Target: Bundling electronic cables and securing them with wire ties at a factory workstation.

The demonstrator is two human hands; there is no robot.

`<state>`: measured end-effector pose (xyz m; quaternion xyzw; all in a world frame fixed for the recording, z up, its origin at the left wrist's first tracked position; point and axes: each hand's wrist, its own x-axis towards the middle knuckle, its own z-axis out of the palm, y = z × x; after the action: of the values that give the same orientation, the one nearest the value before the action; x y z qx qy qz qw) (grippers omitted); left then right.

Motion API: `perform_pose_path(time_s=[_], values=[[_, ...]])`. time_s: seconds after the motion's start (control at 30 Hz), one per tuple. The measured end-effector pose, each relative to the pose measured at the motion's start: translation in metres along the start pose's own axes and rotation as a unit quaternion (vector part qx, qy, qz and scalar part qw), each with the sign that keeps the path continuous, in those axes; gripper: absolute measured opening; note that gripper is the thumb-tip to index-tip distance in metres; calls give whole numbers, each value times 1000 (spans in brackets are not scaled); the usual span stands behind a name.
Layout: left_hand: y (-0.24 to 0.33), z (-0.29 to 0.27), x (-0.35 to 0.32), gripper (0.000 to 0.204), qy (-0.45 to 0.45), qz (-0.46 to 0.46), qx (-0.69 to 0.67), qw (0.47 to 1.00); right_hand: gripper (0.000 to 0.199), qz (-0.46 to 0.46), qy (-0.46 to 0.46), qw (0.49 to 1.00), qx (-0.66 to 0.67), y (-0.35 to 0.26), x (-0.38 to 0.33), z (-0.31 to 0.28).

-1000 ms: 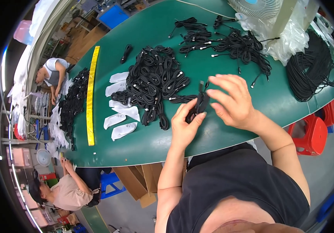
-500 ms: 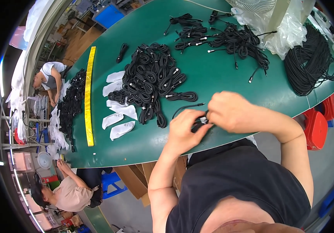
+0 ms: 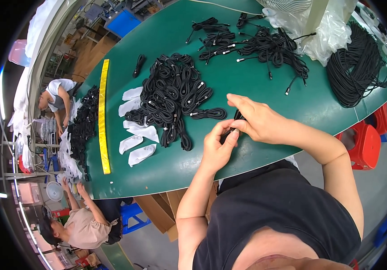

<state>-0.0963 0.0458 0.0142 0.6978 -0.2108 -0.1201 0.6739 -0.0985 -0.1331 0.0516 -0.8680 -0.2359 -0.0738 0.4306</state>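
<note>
A small coiled black cable is between my two hands near the table's front edge, mostly covered by fingers. My left hand is closed around its lower part, thumb pressed against it. On the upper part sits my right hand, its thumb against the coil and its other fingers reaching out past it. A large heap of bundled black cables lies to the left of my hands, and one separate bundle rests just beyond my left hand. White bags lie beside the heap.
A yellow strip crosses the green table. Loose cables, a thick black coil and clear plastic bags lie at the far right. Two people work at the left. Red stools stand at the right.
My right hand has opened its fingers outward from a tight grip, its thumb staying on the cable. The cable end that stuck out above my left hand no longer shows.
</note>
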Motion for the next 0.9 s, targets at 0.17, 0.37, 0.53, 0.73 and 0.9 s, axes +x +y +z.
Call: perform_pose_path(time_s=[0.17, 0.37, 0.53, 0.73, 0.9], values=[[-6, -3, 4, 37, -34, -95, -248, 964, 54, 63, 14, 986, 152, 18, 18, 5], [1, -5, 17, 46, 143, -67, -400, 903, 69, 47, -81, 959, 269, 14, -10, 34], [-14, -21, 14, 44, 125, -85, -510, 847, 37, 79, -133, 962, 227, 20, -22, 25], [-2, -7, 12, 42, 149, -203, -421, 871, 13, -193, -25, 965, -175, 20, -11, 11], [9, 3, 9, 39, 124, -300, -397, 859, 15, -402, -58, 879, -248, 18, 8, 10]])
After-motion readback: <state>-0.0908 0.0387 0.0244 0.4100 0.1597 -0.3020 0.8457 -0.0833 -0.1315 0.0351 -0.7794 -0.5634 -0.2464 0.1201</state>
